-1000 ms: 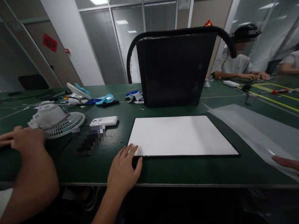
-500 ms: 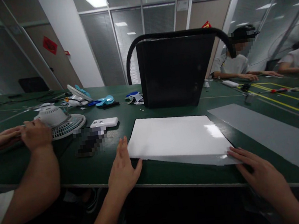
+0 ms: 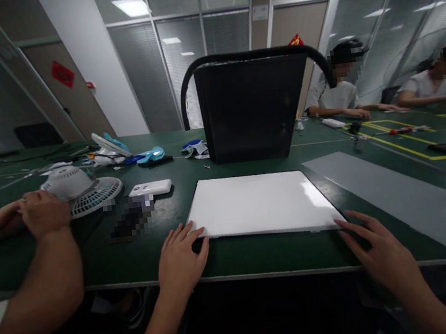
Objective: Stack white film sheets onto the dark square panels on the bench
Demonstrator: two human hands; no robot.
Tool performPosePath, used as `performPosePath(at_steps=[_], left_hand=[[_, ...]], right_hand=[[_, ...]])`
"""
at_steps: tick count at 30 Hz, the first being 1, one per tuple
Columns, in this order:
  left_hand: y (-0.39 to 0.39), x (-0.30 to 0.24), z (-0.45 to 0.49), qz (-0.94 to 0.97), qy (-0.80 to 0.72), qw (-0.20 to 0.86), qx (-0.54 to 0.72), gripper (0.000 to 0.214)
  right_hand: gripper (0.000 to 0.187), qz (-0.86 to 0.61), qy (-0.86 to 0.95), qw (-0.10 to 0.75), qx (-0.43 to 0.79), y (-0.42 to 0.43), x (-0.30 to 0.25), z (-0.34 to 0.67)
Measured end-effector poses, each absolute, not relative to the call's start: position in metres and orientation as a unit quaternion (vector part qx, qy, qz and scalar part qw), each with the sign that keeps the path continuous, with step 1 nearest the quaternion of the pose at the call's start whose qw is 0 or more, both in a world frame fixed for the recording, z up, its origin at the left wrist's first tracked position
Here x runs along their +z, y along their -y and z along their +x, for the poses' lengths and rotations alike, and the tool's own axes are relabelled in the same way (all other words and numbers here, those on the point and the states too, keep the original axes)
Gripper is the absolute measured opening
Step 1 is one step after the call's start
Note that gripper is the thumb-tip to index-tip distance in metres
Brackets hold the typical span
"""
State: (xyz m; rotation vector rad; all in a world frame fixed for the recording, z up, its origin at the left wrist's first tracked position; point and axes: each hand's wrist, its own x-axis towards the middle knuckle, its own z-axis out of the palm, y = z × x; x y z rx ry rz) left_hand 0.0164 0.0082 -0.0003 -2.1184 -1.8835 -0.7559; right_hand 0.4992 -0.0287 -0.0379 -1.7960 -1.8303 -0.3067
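A glossy white panel [image 3: 252, 204] with a thin dark border lies flat on the green table in front of me. At its near left corner, my left hand [image 3: 181, 261] rests with fingers stretched out and the thumb apart by the front edge. My right hand [image 3: 383, 247] is at the near right corner, fingers spread, fingertips touching the edge. Neither hand is wrapped round the panel. To the right lies a large translucent sheet [image 3: 397, 194], apart from the panel.
Behind the panel stands a black box-like object [image 3: 251, 112] with a curved black tube over it. On the left, another person's hands touch a white fan [image 3: 73, 185]. A white power bank [image 3: 150, 188] and a blurred phone [image 3: 132, 219] lie nearby. Two people sit at far right.
The clear layer that stuck out past the panel's front edge no longer shows there. My left fingers have lowered onto the corner, and the right hand has shifted slightly. The view has turned slightly.
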Motion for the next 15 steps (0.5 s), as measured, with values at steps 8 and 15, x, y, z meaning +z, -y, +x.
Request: performPosePath(at_steps=[8, 15], left_hand=[[-0.009, 0.003, 0.014, -0.735, 0.626, 0.07, -0.25, 0.033], [-0.01, 0.003, 0.014, -0.741, 0.618, 0.066, -0.254, 0.033]], right_hand=[[0.054, -0.636, 0.714, 0.275, -0.104, 0.026, -0.039, 0.503], [0.055, -0.658, 0.684, 0.291, -0.126, 0.026, -0.044, 0.511]])
